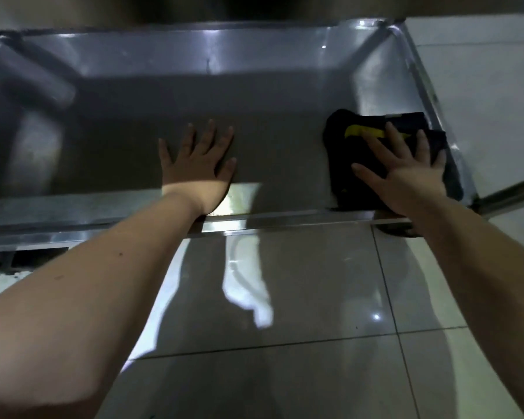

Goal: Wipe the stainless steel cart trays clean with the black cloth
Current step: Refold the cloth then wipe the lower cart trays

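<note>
While both your arms reach into the low stainless steel tray (273,95), a blurred metal post (28,77) crosses its far left corner. Your left hand (198,164) lies flat on the bare tray bottom near the middle, fingers straight and spread, wrist over the front rim (103,228), holding nothing. Well apart to the right, the black cloth (348,164) sits bunched in the tray's near right corner, a yellow patch (362,132) showing on its upper fold. Your right hand (406,173) presses down on the cloth, fingers straight and fanned across it, thumb out to the left. The cloth's right edge lies against or just beside the tray's right wall (430,95); which, you cannot tell. A metal bar (515,192) juts out past that corner, over glossy pale floor tiles (300,297).
</note>
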